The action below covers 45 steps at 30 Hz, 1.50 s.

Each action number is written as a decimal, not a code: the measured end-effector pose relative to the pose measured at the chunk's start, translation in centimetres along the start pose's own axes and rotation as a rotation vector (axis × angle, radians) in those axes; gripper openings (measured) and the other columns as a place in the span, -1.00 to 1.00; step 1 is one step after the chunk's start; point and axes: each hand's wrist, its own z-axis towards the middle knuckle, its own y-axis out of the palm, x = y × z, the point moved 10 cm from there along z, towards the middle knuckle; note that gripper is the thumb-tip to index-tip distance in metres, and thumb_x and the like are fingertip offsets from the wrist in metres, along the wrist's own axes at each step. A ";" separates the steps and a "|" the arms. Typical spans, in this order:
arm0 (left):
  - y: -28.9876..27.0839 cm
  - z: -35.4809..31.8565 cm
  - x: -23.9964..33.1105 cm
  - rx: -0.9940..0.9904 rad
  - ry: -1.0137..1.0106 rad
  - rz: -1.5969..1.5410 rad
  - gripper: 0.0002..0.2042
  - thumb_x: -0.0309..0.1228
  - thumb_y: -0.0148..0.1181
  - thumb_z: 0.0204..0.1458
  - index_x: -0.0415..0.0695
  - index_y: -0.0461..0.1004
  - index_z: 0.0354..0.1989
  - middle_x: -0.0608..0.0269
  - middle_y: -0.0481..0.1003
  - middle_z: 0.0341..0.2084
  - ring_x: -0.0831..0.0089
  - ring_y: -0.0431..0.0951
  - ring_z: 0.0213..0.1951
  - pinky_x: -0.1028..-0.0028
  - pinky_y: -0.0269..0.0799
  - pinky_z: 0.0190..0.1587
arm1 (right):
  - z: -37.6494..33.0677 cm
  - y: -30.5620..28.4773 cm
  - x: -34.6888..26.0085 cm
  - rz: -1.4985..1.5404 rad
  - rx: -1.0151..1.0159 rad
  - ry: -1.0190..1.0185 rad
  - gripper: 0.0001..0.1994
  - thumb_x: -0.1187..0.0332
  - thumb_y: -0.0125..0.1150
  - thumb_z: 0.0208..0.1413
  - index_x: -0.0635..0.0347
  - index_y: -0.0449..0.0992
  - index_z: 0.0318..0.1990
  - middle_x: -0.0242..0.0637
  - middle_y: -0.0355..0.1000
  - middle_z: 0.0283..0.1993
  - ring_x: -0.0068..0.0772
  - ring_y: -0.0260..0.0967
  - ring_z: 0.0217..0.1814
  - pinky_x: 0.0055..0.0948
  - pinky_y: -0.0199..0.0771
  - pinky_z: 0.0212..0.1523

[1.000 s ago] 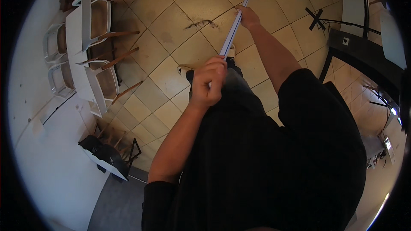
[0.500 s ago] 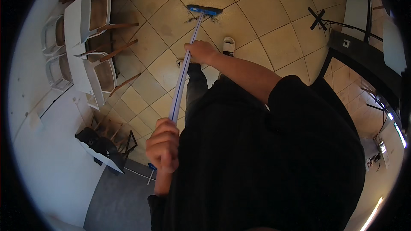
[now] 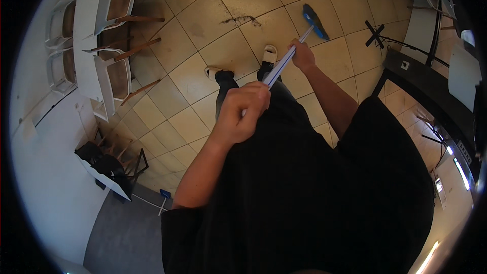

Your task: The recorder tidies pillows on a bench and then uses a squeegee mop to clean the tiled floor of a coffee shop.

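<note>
A broom with a white and blue-striped handle (image 3: 282,67) runs diagonally in front of my body. My left hand (image 3: 244,109) is wrapped round its upper end, near my waist. Farther down the shaft, my right hand (image 3: 303,55) grips it with the arm stretched out. The blue broom head (image 3: 315,22) with dark bristles is at the far right of my feet, over the tiled floor; whether it touches the tiles I cannot tell. A line of dark dirt (image 3: 242,20) lies on the tiles ahead of my feet, left of the broom head.
White chairs (image 3: 114,73) with wooden legs line a white table (image 3: 87,30) on the left. A black cross-shaped stand foot (image 3: 375,34) and a dark counter (image 3: 423,83) are on the right. Behind on the left are a small blue-ended tool (image 3: 164,194) and black chairs (image 3: 109,165).
The broom head has swung right, away from the dirt, which stays on the floor. Both hands have moved with the handle: the left forward and right, the right to the right.
</note>
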 end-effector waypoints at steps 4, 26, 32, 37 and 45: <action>-0.4 0.8 3.6 -0.015 0.057 0.134 -0.66 -0.68 0.02 0.16 -0.27 0.24 -0.71 0.17 0.25 -0.73 0.23 0.35 -0.56 0.32 0.29 -0.35 | 1.3 2.4 -4.8 0.202 0.011 -0.096 -0.87 0.31 0.27 0.16 -0.03 0.48 -0.16 0.03 0.50 -0.24 0.18 0.47 -0.07 0.01 0.49 -0.08; -14.6 -12.9 8.2 0.370 0.142 0.247 -0.65 -0.35 0.17 0.07 -0.17 0.28 -0.71 0.21 0.35 -0.68 0.23 0.46 -0.46 0.07 0.44 -0.02 | 2.7 11.4 -29.8 0.122 -0.322 -0.377 -0.80 0.35 0.19 0.19 -0.04 0.47 -0.03 0.02 0.46 -0.09 0.17 0.49 0.00 0.01 0.51 -0.03; -21.2 -14.3 -0.6 0.577 0.103 0.147 -0.65 -0.53 0.01 0.21 -0.25 0.27 -0.68 0.20 0.33 -0.66 0.26 0.43 -0.42 0.08 0.43 0.05 | 8.7 20.4 -28.8 -0.101 -0.297 -0.260 -0.57 0.29 0.24 0.20 -0.01 0.41 0.22 0.11 0.40 0.12 0.15 0.46 0.13 -0.05 0.51 0.10; -25.2 -18.4 3.1 0.475 0.158 0.245 -0.73 -0.52 0.17 0.05 -0.24 0.33 -0.69 0.20 0.37 -0.67 0.23 0.44 -0.46 0.20 0.45 -0.14 | 1.2 29.6 -35.4 0.137 -0.482 -0.321 -0.56 0.05 0.20 0.27 0.04 0.44 0.20 0.09 0.45 0.10 0.14 0.46 0.15 -0.07 0.47 0.13; -33.9 -27.5 10.4 0.332 0.337 0.037 -0.62 -0.23 0.31 0.03 -0.11 0.33 -0.71 0.31 0.36 -0.69 0.28 0.42 -0.55 0.33 0.31 -0.40 | -10.2 30.2 -47.5 0.045 -0.492 -0.566 -0.69 0.07 0.23 0.25 0.05 0.48 -0.03 -0.04 0.52 -0.15 0.14 0.52 -0.10 -0.03 0.53 -0.10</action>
